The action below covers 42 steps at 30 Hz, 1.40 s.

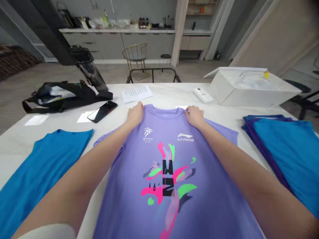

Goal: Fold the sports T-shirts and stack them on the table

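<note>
Lying on white table (171, 94): purple shirt (154, 152); grey cabinets (107, 41) beyond.

Purple shirt (154, 156), pink-green-black print (168, 186), white table (174, 95)

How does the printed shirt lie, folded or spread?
Spread, where visible: the shirt shows its collar, print and both sleeves; the hem is out of view.

Kitchen area: counter (159, 31), bottles (143, 23), grey cabinets (149, 43).
</note>
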Each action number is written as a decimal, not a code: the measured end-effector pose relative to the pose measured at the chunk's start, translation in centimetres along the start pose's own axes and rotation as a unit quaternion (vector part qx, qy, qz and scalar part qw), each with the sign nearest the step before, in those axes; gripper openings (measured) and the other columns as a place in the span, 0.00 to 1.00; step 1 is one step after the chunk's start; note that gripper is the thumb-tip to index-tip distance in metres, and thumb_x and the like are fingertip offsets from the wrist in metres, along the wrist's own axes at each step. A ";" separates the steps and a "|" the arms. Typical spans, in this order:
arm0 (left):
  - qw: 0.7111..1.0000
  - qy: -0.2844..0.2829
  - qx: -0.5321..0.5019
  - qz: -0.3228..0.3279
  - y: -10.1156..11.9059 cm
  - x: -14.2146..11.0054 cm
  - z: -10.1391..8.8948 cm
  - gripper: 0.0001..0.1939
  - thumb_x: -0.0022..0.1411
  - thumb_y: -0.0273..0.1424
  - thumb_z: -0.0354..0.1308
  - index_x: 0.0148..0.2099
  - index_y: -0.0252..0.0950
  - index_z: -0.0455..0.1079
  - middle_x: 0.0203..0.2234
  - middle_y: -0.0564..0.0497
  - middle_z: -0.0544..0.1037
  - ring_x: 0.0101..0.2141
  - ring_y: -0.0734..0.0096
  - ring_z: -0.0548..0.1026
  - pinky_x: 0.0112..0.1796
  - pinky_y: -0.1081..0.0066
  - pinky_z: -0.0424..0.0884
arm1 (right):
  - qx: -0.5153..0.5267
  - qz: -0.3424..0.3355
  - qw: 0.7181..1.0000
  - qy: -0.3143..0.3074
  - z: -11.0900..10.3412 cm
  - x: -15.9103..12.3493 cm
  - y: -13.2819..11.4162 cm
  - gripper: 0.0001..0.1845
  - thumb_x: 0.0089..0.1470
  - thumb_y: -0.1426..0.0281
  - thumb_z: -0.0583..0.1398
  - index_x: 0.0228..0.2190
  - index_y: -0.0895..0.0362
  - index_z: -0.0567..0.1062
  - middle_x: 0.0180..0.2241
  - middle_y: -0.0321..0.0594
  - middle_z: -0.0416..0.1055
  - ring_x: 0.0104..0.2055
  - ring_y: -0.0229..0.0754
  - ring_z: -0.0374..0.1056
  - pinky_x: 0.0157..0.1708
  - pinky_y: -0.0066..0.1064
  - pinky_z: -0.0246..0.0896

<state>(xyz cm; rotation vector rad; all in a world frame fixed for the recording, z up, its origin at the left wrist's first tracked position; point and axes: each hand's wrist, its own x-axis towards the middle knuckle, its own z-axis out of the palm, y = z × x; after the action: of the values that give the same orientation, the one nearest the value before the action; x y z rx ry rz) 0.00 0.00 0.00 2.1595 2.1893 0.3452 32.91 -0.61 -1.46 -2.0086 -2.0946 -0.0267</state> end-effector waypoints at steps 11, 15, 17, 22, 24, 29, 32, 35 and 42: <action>0.998 -0.039 -0.034 -0.024 -5.4 5.5 -1.0 0.25 0.71 0.49 0.46 0.57 0.39 0.68 0.48 0.41 0.81 0.50 0.51 0.78 0.49 0.59 0.72 | 0.088 0.023 0.994 0.067 0.8 6.1 2.2 0.18 0.65 0.62 0.52 0.49 0.56 0.76 0.45 0.51 0.74 0.47 0.54 0.69 0.49 0.44 0.63; 0.996 -0.079 0.018 -0.023 -9.6 0.6 -3.0 0.26 0.68 0.52 0.48 0.53 0.39 0.72 0.46 0.41 0.81 0.47 0.50 0.79 0.47 0.59 0.73 | 0.019 0.096 0.995 0.013 -1.3 0.5 7.4 0.19 0.61 0.64 0.55 0.47 0.56 0.79 0.47 0.53 0.74 0.48 0.55 0.71 0.48 0.43 0.66; 0.992 -0.107 0.055 -0.038 -11.4 -1.5 -3.8 0.28 0.67 0.53 0.47 0.51 0.38 0.74 0.45 0.39 0.81 0.46 0.47 0.79 0.46 0.57 0.73 | -0.016 0.133 0.991 -0.009 -2.2 -2.2 9.7 0.20 0.61 0.63 0.55 0.50 0.55 0.78 0.50 0.53 0.73 0.48 0.56 0.72 0.47 0.45 0.67; 0.977 -0.164 0.139 -0.002 -14.1 -3.9 -5.0 0.32 0.64 0.57 0.47 0.46 0.36 0.77 0.47 0.35 0.79 0.47 0.45 0.79 0.47 0.57 0.72 | -0.068 0.179 0.981 -0.035 -3.3 -5.8 12.1 0.25 0.65 0.58 0.52 0.56 0.56 0.74 0.55 0.57 0.70 0.51 0.60 0.72 0.46 0.50 0.68; 0.969 -0.178 0.171 0.034 -14.4 -4.3 -5.4 0.31 0.65 0.55 0.47 0.45 0.35 0.78 0.49 0.34 0.78 0.50 0.42 0.77 0.48 0.55 0.71 | -0.079 0.189 0.978 -0.031 -3.5 -6.2 12.1 0.26 0.65 0.57 0.52 0.57 0.57 0.73 0.55 0.59 0.69 0.51 0.61 0.72 0.46 0.50 0.68; 0.980 -0.091 0.177 0.010 -15.1 -5.2 -6.6 0.25 0.70 0.46 0.43 0.52 0.36 0.74 0.45 0.35 0.80 0.50 0.42 0.76 0.51 0.49 0.66 | -0.117 0.174 0.977 -0.043 -3.7 -6.7 11.9 0.22 0.69 0.64 0.48 0.53 0.61 0.73 0.50 0.60 0.71 0.51 0.59 0.71 0.45 0.48 0.67; 0.984 -0.034 0.172 -0.033 -16.2 -5.6 -7.1 0.24 0.71 0.43 0.41 0.52 0.37 0.74 0.41 0.35 0.81 0.49 0.43 0.76 0.51 0.48 0.63 | -0.152 0.143 0.977 -0.030 -3.9 -6.8 12.7 0.21 0.69 0.68 0.47 0.53 0.63 0.72 0.50 0.62 0.71 0.52 0.58 0.70 0.46 0.47 0.65; 0.983 -0.004 0.178 -0.038 -16.4 -6.1 -7.0 0.22 0.71 0.38 0.42 0.51 0.36 0.74 0.43 0.33 0.80 0.50 0.41 0.74 0.50 0.46 0.63 | -0.170 0.127 0.977 -0.005 -4.2 -7.0 13.5 0.20 0.69 0.67 0.48 0.51 0.62 0.74 0.50 0.62 0.71 0.53 0.58 0.68 0.47 0.49 0.64; 0.981 0.048 0.122 0.146 -9.7 -8.0 -5.0 0.22 0.72 0.34 0.42 0.60 0.35 0.69 0.53 0.36 0.73 0.54 0.48 0.71 0.52 0.54 0.66 | -0.022 0.038 0.999 0.028 -3.6 -7.2 10.2 0.20 0.66 0.62 0.52 0.51 0.57 0.76 0.51 0.54 0.71 0.50 0.53 0.69 0.49 0.43 0.65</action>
<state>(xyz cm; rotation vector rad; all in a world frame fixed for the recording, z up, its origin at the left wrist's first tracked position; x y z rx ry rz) -10.27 -8.61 2.08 2.6583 2.0558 0.2043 43.74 -7.75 -0.85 -2.0861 -1.9983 -0.1149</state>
